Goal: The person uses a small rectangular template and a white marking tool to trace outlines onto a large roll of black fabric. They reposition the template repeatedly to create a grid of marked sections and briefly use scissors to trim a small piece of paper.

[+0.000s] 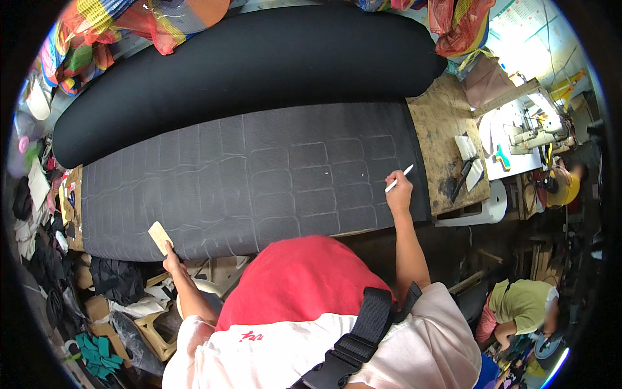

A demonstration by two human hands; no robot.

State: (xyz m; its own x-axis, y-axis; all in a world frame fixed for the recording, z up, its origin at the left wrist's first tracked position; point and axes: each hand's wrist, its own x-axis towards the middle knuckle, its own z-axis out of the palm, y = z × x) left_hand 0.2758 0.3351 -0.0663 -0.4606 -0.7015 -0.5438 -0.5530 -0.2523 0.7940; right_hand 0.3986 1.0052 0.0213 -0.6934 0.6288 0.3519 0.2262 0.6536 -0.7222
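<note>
Dark grey-black fabric (pixel 278 152) lies flat over the table, marked all over with pale outlines of rounded rectangular shapes. My right hand (pixel 399 188) grips a white pen-like marker (pixel 407 171) at the right end of the cloth, beside the last outlines. At the near left edge of the fabric, my left hand (pixel 171 258) is closed around the lower end of a small tan rectangular piece (pixel 159 238), perhaps a template. That piece is tilted and reaches over the cloth's edge.
A thick black fabric roll (pixel 253 61) spans the table's far side. On the bare wooden tabletop (pixel 444 123) at right lies a dark tool (pixel 461 178). Beyond stands a sewing machine (pixel 534 137). Another person (pixel 521 305) bends at lower right. Scraps and a wooden stool (pixel 155 334) crowd the left.
</note>
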